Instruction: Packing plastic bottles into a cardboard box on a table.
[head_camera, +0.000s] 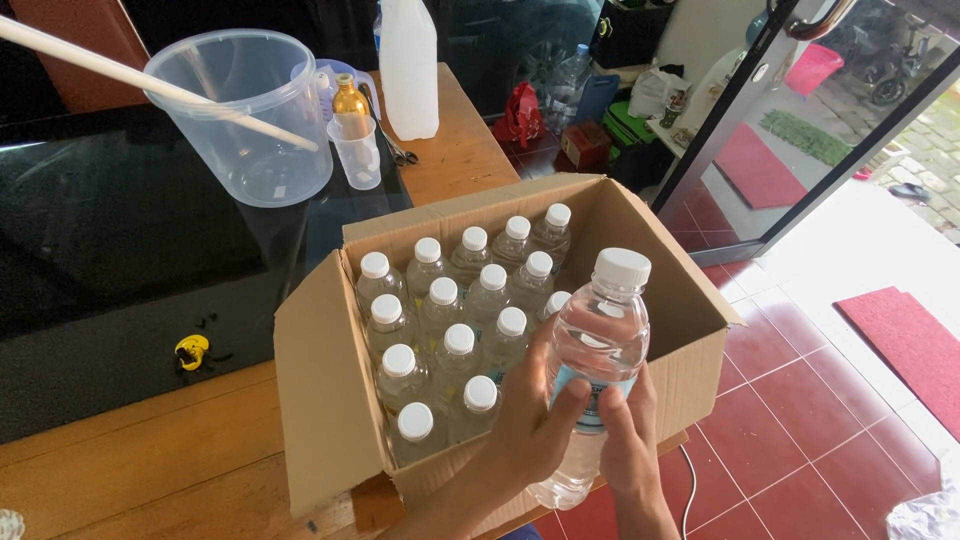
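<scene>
Both hands grip one clear water bottle (597, 350) with a white cap, held upright over the right side of an open cardboard box (320, 400). The left hand (535, 420) wraps its body; the right hand (630, 440) clasps it lower, at about 5 o'clock. Capped bottles (445, 320) fill the box, which appears to sit on the wooden desk (150, 470). A clear bucket (245, 120) stands at 11 o'clock.

Two bare forearms entering from the lower edge, angled up and close together: left hand (530, 425) with fingers curled inward and thumb extended to the right, in a closed grip; right hand (628, 435) just beside it, fingers upright and pressed together, wrist straight, likewise gripping.
</scene>
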